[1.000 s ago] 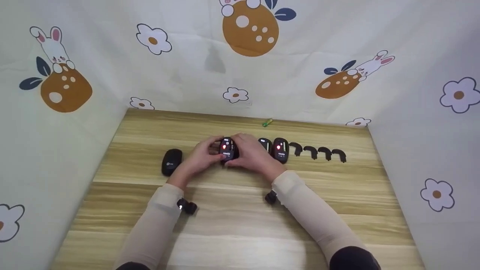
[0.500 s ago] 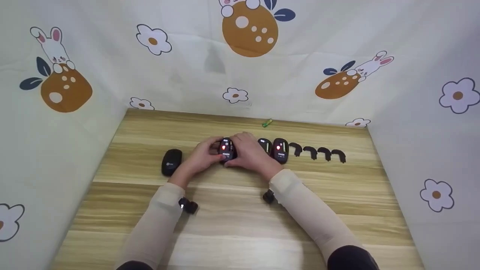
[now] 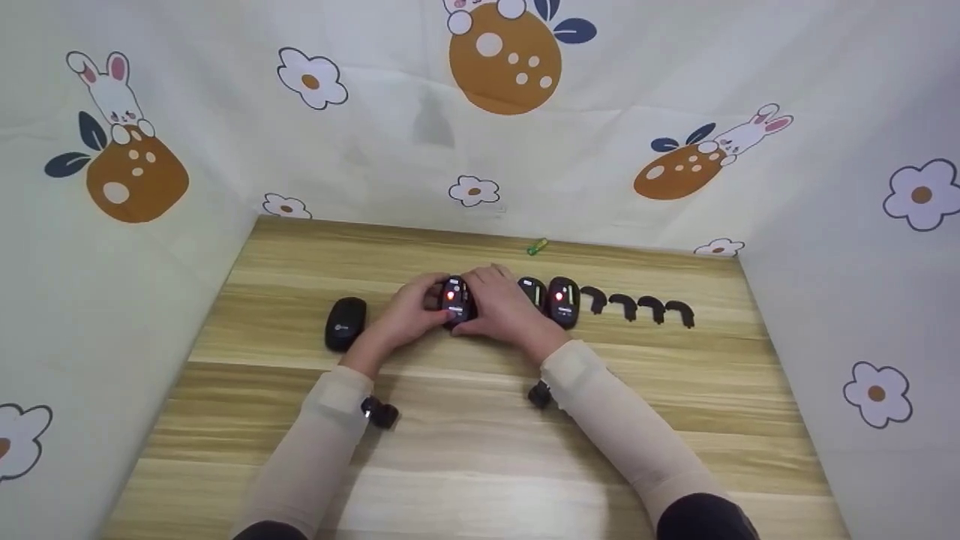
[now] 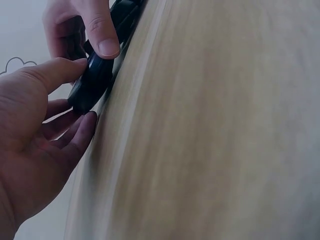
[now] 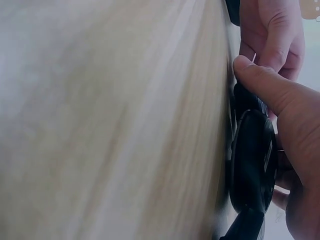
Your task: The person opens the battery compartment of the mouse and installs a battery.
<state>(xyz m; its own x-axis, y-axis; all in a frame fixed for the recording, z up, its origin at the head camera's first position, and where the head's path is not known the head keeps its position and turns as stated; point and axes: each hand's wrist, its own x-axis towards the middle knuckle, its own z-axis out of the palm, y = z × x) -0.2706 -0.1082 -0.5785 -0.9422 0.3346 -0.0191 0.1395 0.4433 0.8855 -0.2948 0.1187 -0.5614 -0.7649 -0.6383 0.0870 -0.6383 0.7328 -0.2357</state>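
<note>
A black computer mouse (image 3: 455,301) lies belly up in the middle, its red sensor light glowing. My left hand (image 3: 409,309) holds its left side, with the thumb on the near end; in the left wrist view the fingers curl around the end of the mouse (image 4: 93,86). From the other side my right hand (image 3: 504,306) grips the same mouse, its thumb at the near end. Its fingertips are partly hidden. Just right of that hand are two more upturned mice, one partly covered (image 3: 532,289) and one lit red (image 3: 564,303), each with a greenish strip in a slot.
At the left a black mouse (image 3: 346,324) sits right side up. Several black hook-shaped covers (image 3: 622,306) lie in a row at the right. A small green and yellow thing (image 3: 537,246) lies near the back edge. Patterned cloth (image 3: 375,142) walls the wooden table (image 3: 465,450).
Both hands keep hold of the same mouse and barely move. The whole head view shifts slightly; the other things stay in place.
</note>
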